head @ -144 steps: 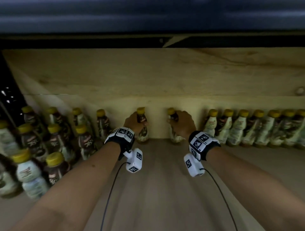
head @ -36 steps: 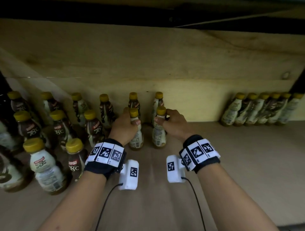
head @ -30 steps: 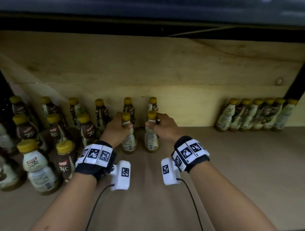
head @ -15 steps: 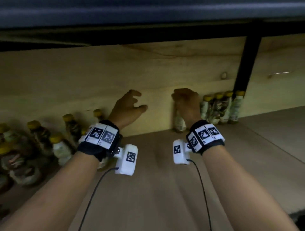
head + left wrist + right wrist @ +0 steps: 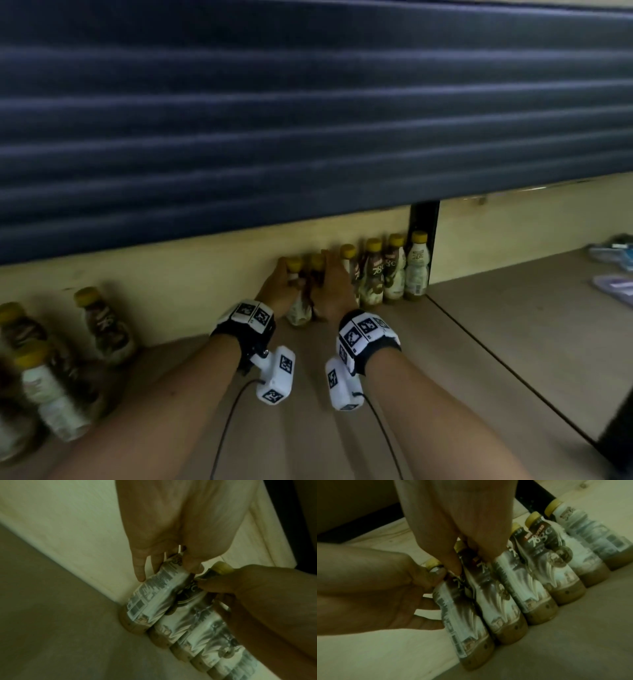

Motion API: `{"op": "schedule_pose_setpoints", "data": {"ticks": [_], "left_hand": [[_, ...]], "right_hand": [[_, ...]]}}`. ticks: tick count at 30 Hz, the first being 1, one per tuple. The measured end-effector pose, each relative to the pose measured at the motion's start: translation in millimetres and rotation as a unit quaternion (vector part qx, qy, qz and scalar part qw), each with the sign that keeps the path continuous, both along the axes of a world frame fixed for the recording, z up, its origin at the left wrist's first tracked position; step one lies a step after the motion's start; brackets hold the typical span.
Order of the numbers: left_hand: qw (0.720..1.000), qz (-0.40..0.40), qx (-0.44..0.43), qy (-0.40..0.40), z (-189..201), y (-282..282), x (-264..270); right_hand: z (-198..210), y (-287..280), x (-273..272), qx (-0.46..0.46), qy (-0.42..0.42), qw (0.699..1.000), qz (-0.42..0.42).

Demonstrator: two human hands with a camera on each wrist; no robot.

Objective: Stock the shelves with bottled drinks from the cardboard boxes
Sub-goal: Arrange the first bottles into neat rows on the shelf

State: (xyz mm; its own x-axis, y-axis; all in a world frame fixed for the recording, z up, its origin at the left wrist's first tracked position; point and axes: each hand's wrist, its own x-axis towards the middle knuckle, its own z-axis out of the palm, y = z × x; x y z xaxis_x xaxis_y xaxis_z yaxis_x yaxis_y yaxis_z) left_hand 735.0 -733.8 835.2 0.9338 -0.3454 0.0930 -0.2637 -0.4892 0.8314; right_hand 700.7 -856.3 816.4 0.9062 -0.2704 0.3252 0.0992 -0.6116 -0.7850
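A row of coffee-drink bottles (image 5: 394, 274) with yellow caps stands against the shelf's back wall. My left hand (image 5: 279, 291) grips the neck of the end bottle (image 5: 298, 313) at the row's left end; in the left wrist view its fingers (image 5: 140, 566) curl round that end bottle (image 5: 154, 599). My right hand (image 5: 337, 291) grips the second bottle (image 5: 317, 263) just beside it, and in the right wrist view it holds the neck of this second bottle (image 5: 496, 608). Both bottles stand on the shelf board, touching each other.
Another group of bottles (image 5: 102, 325) stands at the far left of the wooden shelf (image 5: 479, 325). A dark blue ribbed panel (image 5: 308, 120) hangs low overhead. A black upright post (image 5: 424, 222) ends the row; packets (image 5: 613, 253) lie beyond it.
Both hands let go of the bottles in the left group and moved right. The left hand, open in the air half a second ago, now grips the end bottle beside the right hand's.
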Motion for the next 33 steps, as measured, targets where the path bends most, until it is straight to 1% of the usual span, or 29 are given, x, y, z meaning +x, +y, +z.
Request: {"op": "schedule_pose_setpoints", "data": {"ticks": [2,5,8,9,13,15,16,17,21,23,26,30,33], "left_hand": [[0.999,0.007,0.026,-0.017,-4,6,2],[0.998,-0.020,0.060,-0.022,2,20,-1],[0.995,-0.041,0.088,-0.027,7,45,-15],[0.995,-0.046,0.089,-0.030,5,56,-19],[0.989,-0.060,0.120,-0.057,5,112,-49],[0.988,-0.063,0.124,-0.067,6,149,-66],[0.988,-0.062,0.124,-0.069,7,170,-77],[0.988,-0.062,0.126,-0.072,9,179,-86],[0.984,-0.064,0.140,-0.087,4,274,-128],[0.985,-0.062,0.126,-0.097,0,316,-145],[0.992,-0.044,0.090,-0.075,-1,368,-161],[0.996,0.019,0.063,-0.054,-7,417,-178],[0.995,0.059,0.058,-0.064,-11,432,-193]], "right_hand": [[-2,-1,-6,-0.052,0.050,0.997,0.008],[-4,9,-22,-0.120,0.068,0.990,0.007],[2,26,-42,-0.191,0.095,0.977,0.009],[5,33,-47,-0.199,0.111,0.973,0.014],[18,77,-75,-0.156,0.180,0.971,0.033],[20,110,-91,-0.176,0.195,0.964,0.034],[19,131,-101,-0.183,0.192,0.964,0.033],[20,141,-110,-0.181,0.184,0.966,0.031],[21,231,-156,-0.173,0.154,0.971,0.057],[23,269,-173,-0.176,0.157,0.969,0.067],[26,318,-182,-0.185,0.161,0.965,0.094],[21,364,-181,-0.187,0.154,0.960,0.138],[19,382,-179,-0.222,0.142,0.953,0.152]]}}
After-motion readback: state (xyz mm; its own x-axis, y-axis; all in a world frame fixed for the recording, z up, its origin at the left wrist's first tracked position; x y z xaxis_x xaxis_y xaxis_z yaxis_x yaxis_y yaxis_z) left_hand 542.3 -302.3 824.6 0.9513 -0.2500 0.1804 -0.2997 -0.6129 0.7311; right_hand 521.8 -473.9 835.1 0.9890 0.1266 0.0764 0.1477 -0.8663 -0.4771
